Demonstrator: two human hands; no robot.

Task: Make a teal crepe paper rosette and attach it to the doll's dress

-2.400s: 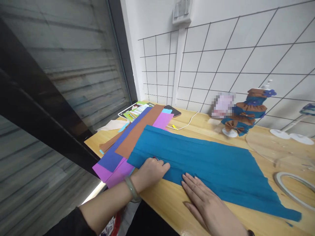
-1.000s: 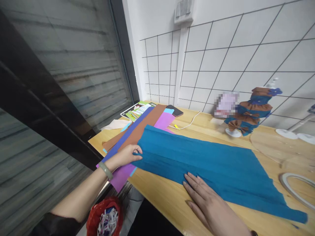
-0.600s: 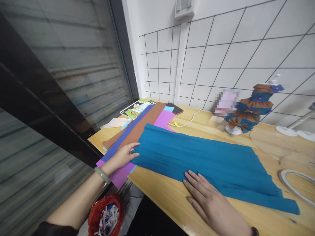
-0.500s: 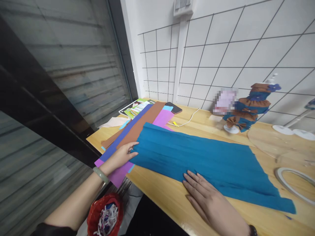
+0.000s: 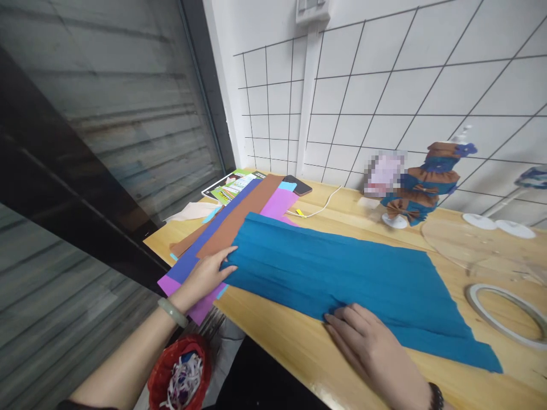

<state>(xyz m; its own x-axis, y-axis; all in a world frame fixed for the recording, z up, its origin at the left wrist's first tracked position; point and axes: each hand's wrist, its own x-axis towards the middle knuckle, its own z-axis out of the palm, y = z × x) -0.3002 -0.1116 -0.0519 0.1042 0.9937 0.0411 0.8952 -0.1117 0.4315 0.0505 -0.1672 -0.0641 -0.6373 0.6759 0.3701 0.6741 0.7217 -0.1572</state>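
Observation:
A wide sheet of teal crepe paper (image 5: 342,273) lies spread across the wooden table, its right edge uneven. My left hand (image 5: 213,269) rests on its left end, thumb and fingers apart at the edge. At the near long edge is my right hand (image 5: 363,336), its fingers bent in and closed on the paper, which puckers by the fingertips. Under the sheet's left end lies a stack of long crepe paper strips: brown (image 5: 239,219), dark blue (image 5: 188,265) and purple (image 5: 200,310), with some light blue edges showing.
Behind stand a phone (image 5: 298,185), a white cable (image 5: 322,210) and a small stand dressed in brown and teal ruffles (image 5: 440,176). A roll of tape (image 5: 472,296) lies at the right. Below the table edge sits a red basket of paper scraps (image 5: 158,370). A glass door (image 5: 141,114) borders the left.
My right hand has gone from lying flat with fingers stretched to curled fingers gripping the near edge, wrinkling the paper there. My left hand stays on the left end. The view shifts slightly.

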